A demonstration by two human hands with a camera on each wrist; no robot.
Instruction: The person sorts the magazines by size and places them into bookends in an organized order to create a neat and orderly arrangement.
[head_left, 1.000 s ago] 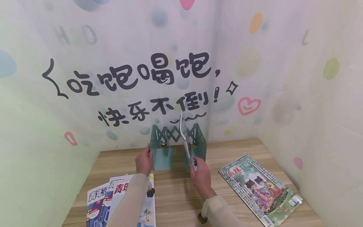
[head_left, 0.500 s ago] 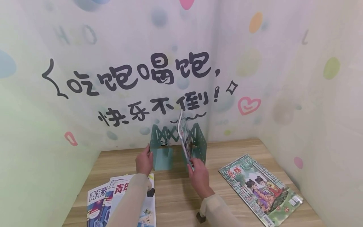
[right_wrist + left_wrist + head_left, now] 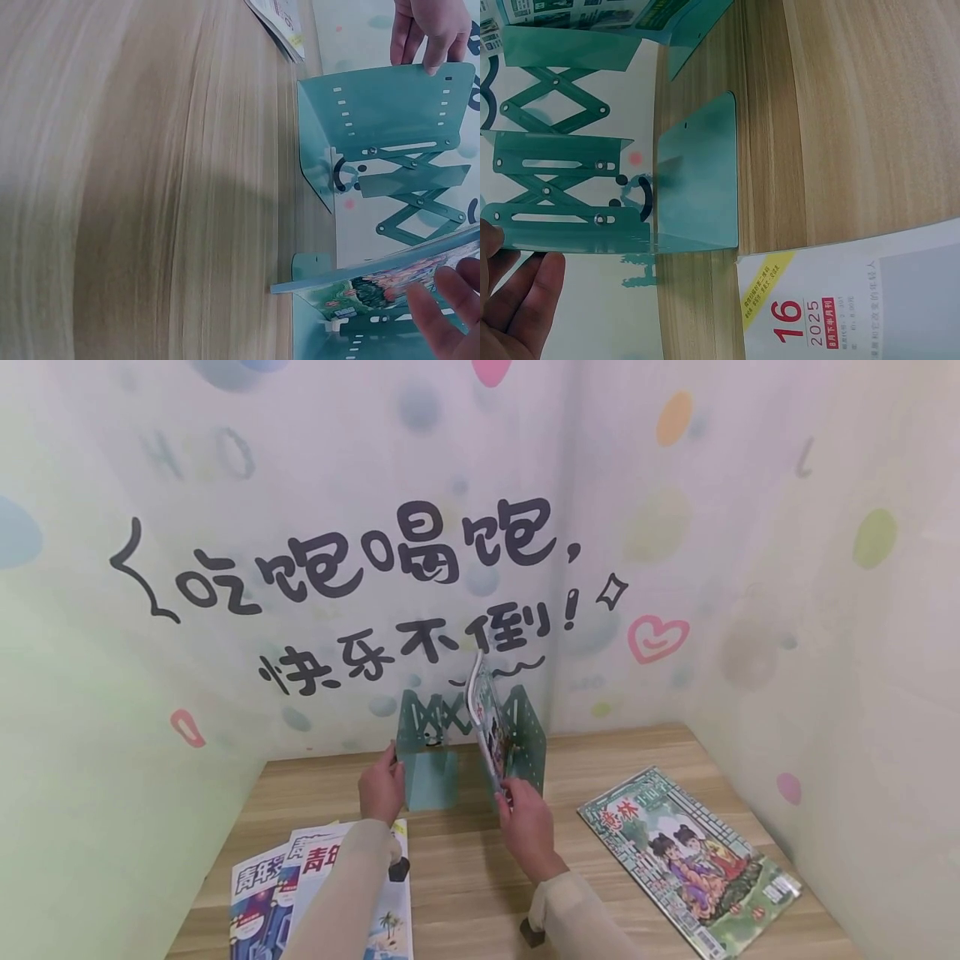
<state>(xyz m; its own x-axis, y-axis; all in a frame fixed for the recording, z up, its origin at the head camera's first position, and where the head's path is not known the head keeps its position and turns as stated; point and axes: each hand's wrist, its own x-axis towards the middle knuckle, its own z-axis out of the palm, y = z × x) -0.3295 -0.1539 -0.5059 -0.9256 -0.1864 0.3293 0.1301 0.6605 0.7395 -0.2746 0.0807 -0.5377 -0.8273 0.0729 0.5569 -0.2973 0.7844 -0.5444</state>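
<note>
A green metal expandable bookend (image 3: 534, 735) with scissor links stands against the back wall. My left hand (image 3: 382, 787) pinches the edge of its left side plate (image 3: 390, 101), the thumb on the inner face in the right wrist view. A magazine (image 3: 491, 731) stands on edge inside the bookend, near its right plate, its top curving. My right hand (image 3: 528, 831) holds the magazine's near lower edge between thumb and fingers. In the right wrist view the fingers (image 3: 431, 319) lie against its colourful cover; the thumb is hidden there.
Overlapping magazines (image 3: 386, 902) lie at the front left, partly under the left sleeve. Another magazine (image 3: 690, 860) with two cartoon children lies flat on the right of the wooden table (image 3: 465, 877). Printed walls (image 3: 337, 718) enclose the back and sides.
Over the first half second my right hand shifted slightly left, and the magazine turned to show more of its cover. Since then almost nothing has moved. The left hand stayed on the bookend.
</note>
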